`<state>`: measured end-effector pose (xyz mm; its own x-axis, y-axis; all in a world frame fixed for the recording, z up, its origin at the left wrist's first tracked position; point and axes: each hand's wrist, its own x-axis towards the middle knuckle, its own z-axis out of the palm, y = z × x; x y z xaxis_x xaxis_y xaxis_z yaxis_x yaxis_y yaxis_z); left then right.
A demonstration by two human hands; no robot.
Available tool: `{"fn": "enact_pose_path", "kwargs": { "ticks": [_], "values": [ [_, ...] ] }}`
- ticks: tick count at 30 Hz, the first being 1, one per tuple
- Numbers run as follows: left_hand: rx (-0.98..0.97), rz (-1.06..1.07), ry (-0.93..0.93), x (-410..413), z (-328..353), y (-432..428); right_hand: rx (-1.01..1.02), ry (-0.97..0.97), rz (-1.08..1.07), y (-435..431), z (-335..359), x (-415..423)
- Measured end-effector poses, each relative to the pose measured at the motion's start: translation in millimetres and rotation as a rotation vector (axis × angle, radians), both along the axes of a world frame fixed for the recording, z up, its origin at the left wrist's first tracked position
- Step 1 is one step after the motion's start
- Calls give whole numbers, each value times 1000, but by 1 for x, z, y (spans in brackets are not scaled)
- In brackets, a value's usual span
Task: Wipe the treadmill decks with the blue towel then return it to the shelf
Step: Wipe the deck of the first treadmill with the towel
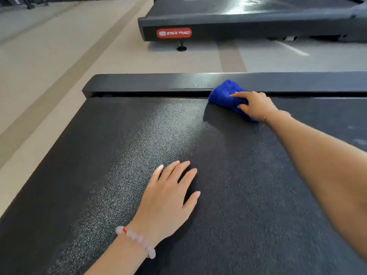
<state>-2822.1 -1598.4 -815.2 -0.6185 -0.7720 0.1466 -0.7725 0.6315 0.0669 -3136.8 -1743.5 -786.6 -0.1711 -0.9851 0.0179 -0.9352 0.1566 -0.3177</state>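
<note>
A bunched, fluffy blue towel (pixel 225 95) is gripped by the right hand (pixel 256 105) at the pebbled black treadmill belt's (pixel 139 135) far edge, against the smooth side rail (pixel 151 81). The left hand (pixel 168 197), with a pale beaded bracelet (pixel 137 241) at its wrist, is laid flat on the belt, fingers straight.

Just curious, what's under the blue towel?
The blue towel lies on the black treadmill belt, its far edge on the end bar; the right hand grips it. The surface directly beneath is covered.

Pink bead bracelet (pixel 137 242), one red bead (pixel 124 230), by left hand (pixel 168 197), thin gold bangle (pixel 264 118) by right hand (pixel 256 105)
</note>
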Motion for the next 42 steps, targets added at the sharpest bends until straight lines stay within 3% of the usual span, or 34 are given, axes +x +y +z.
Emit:
{"fn": "enact_pose_path", "kwargs": {
  "ticks": [6,13,42],
  "values": [
    [-2,12,32,-6,-1,6,-21,-9,-15,22,-1,9],
    [72,32,93,-4,5,40,-11,-27,62,108,3,20],
    [175,12,25,87,26,218,-50,-197,324,412,-4,149]
  ]
}}
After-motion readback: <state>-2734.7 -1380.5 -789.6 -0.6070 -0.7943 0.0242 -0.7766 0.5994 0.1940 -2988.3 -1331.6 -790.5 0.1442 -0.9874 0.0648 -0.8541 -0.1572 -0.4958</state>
